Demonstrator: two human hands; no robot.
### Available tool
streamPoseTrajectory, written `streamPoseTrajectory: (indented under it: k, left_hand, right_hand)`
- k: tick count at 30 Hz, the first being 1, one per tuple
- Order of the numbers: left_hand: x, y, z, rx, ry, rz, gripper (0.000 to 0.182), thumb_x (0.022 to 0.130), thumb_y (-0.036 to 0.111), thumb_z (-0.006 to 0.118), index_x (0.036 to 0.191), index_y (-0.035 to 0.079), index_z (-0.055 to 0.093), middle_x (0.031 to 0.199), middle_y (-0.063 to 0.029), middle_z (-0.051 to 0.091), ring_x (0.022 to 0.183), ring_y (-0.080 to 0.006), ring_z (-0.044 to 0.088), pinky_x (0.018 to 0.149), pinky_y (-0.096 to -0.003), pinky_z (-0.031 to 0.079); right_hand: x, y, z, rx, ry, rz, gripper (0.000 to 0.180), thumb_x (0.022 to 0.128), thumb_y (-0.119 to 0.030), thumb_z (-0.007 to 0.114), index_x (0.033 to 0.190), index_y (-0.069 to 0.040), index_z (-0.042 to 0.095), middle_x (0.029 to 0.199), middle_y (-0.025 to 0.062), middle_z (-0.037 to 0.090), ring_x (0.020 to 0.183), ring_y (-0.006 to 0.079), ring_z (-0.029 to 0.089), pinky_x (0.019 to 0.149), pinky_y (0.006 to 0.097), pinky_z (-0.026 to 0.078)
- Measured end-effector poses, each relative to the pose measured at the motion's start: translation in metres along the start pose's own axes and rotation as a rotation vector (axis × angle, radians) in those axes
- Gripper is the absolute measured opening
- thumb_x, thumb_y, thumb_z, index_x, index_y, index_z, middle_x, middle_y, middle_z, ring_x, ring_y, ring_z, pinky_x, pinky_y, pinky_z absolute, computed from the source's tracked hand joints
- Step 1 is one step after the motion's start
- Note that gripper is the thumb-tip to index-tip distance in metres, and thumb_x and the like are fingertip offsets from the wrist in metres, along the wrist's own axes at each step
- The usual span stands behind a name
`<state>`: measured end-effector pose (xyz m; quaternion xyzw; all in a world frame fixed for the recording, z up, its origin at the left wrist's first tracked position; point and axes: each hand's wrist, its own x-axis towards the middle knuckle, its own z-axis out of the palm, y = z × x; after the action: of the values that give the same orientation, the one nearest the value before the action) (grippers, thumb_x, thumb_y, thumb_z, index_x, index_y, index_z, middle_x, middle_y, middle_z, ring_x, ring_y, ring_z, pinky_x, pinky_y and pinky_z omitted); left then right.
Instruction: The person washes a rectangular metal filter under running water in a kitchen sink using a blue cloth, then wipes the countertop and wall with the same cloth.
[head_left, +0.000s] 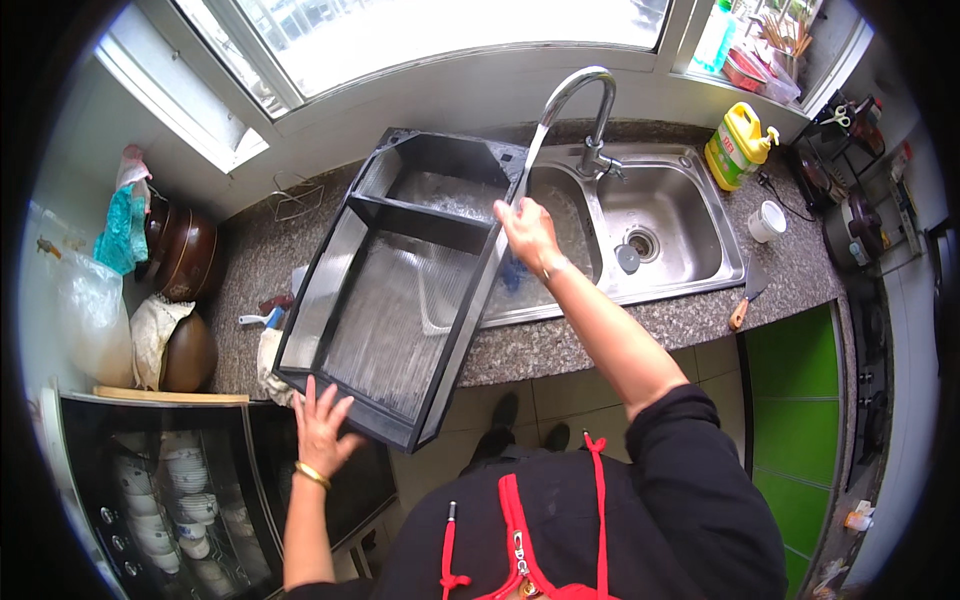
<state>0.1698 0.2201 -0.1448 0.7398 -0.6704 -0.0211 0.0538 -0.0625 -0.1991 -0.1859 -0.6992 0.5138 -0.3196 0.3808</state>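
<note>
A large rectangular tray (390, 322) with a black frame, a crosswise divider and ribbed clear panels lies tilted across the left sink basin and the counter. Water runs from the chrome faucet (574, 82) down at the tray's upper right edge. My right hand (531, 234) is at that right edge beside the stream, its fingers bent; whether it grips the frame is unclear. At the tray's near left corner, my left hand (322, 431) rests with fingers spread against the frame. The wet panels show streaks of light.
The right basin (675, 225) holds a grey drain plug (627, 258). Right of the sink are a yellow detergent jug (739, 146), a white cup (766, 221) and a scraper with a wooden handle (739, 313). A blue and white brush (264, 318) and brown pots (187, 247) stand left.
</note>
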Motion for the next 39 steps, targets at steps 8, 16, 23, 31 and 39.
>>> streamPoseTrajectory:
  k: [8, 16, 23, 31, 39]
  left_hand:
    - [0.029, 0.024, 0.021, 0.023, 0.073, 0.296, 0.021, 0.062, 0.014, 0.074, 0.076, 0.013, 0.059, 0.072, -0.0029, 0.054, 0.075, -0.0241, 0.057, 0.076, -0.0403, 0.043]
    - [0.077, 0.162, 0.050, -0.137, 0.154, 0.288, 0.015, 0.073, 0.017, 0.072, 0.079, 0.013, 0.059, 0.070, -0.0020, 0.058, 0.065, -0.0208, 0.060, 0.059, -0.0355, 0.044]
    - [0.120, 0.231, 0.052, -0.423, 0.019, 0.273, 0.028, 0.083, 0.023, 0.073, 0.107, 0.010, 0.065, 0.082, -0.0085, 0.067, 0.070, -0.0276, 0.067, 0.061, -0.0386, 0.053]
    - [0.250, 0.044, 0.020, -0.027, 0.301, 0.022, 0.071, 0.081, 0.023, 0.077, 0.143, 0.006, 0.046, 0.143, -0.0209, 0.049, 0.137, -0.0360, 0.042, 0.115, -0.0435, 0.033]
    - [0.319, -0.038, 0.041, 0.099, 0.034, -0.212, 0.034, 0.087, 0.021, 0.069, 0.115, 0.010, 0.055, 0.094, -0.0184, 0.070, 0.093, -0.0399, 0.067, 0.081, -0.0485, 0.054]
  right_hand:
    - [-0.141, -0.019, -0.029, -0.114, -0.489, -0.231, 0.067, 0.090, -0.033, 0.069, 0.136, 0.008, 0.044, 0.127, 0.0306, 0.055, 0.115, 0.0400, 0.059, 0.099, 0.0444, 0.048]
    - [-0.146, 0.041, -0.062, -0.072, -0.215, -0.130, 0.090, 0.082, -0.024, 0.071, 0.149, 0.009, 0.021, 0.146, 0.0321, 0.037, 0.137, 0.0414, 0.040, 0.114, 0.0398, 0.033]
    - [-0.114, 0.086, -0.085, -0.119, -0.106, -0.204, 0.034, 0.078, 0.000, 0.047, 0.112, 0.005, 0.052, 0.098, 0.0318, 0.063, 0.097, 0.0484, 0.061, 0.086, 0.0492, 0.049]
    - [-0.047, 0.080, -0.105, -0.242, -0.352, -0.224, 0.027, 0.075, -0.001, 0.051, 0.102, 0.000, 0.052, 0.093, 0.0276, 0.062, 0.097, 0.0456, 0.060, 0.083, 0.0472, 0.047]
    - [0.030, 0.061, -0.090, -0.296, -0.399, -0.375, 0.025, 0.081, -0.003, 0.053, 0.105, -0.003, 0.062, 0.102, 0.0222, 0.067, 0.102, 0.0406, 0.063, 0.086, 0.0459, 0.049]
